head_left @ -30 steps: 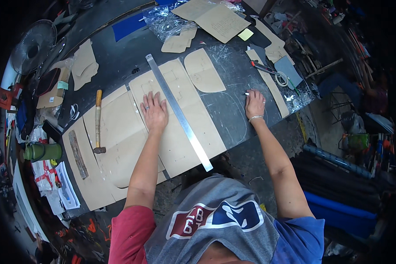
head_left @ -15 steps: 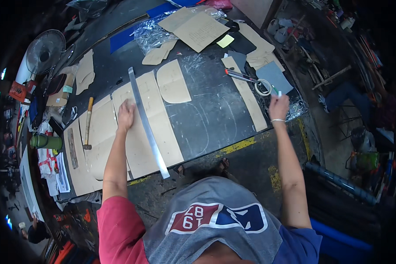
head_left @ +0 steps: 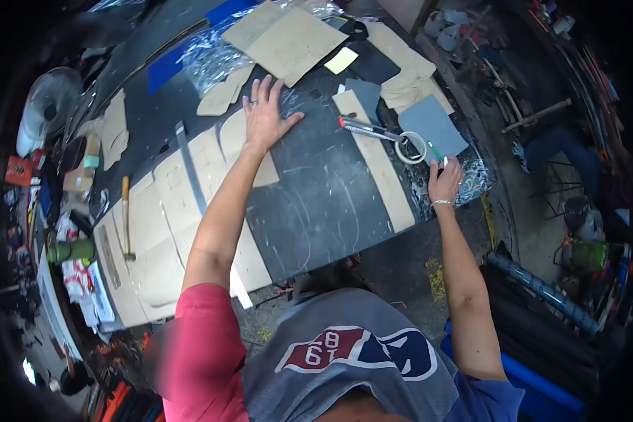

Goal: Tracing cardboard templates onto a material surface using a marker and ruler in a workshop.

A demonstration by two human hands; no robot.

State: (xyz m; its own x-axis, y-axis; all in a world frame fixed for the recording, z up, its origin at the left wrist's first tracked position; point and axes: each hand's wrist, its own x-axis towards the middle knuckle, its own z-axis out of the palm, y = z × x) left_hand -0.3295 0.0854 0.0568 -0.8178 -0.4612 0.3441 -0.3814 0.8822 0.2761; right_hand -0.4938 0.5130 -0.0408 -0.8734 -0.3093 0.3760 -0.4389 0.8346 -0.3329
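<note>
My left hand (head_left: 264,121) is open, fingers spread, over the bare dark tabletop beside a rounded tan cardboard piece (head_left: 233,133). My right hand (head_left: 445,181) is at the table's right edge, fingers drawn together around a small white stick (head_left: 445,162); its kind is too small to tell. Just beyond lie a green pen (head_left: 434,150) on a grey sheet (head_left: 435,125), a roll of tape (head_left: 402,156) and a utility knife (head_left: 362,129) with a red end. Under my left forearm a metal ruler (head_left: 188,165), partly hidden, lies across large cardboard panels (head_left: 169,218).
A hammer (head_left: 126,218) rests on the cardboard at the left. A long cardboard strip (head_left: 380,169) runs toward the table's front edge. At the back are larger cardboard sheets (head_left: 288,43), clear plastic (head_left: 207,60) and a yellow note (head_left: 341,60). A fan (head_left: 49,109) stands far left.
My left hand has left the cardboard beside the ruler and reached farther out to the right, its fingers spreading. My right hand stays near the tape and pen. The whole view has shifted slightly.
</note>
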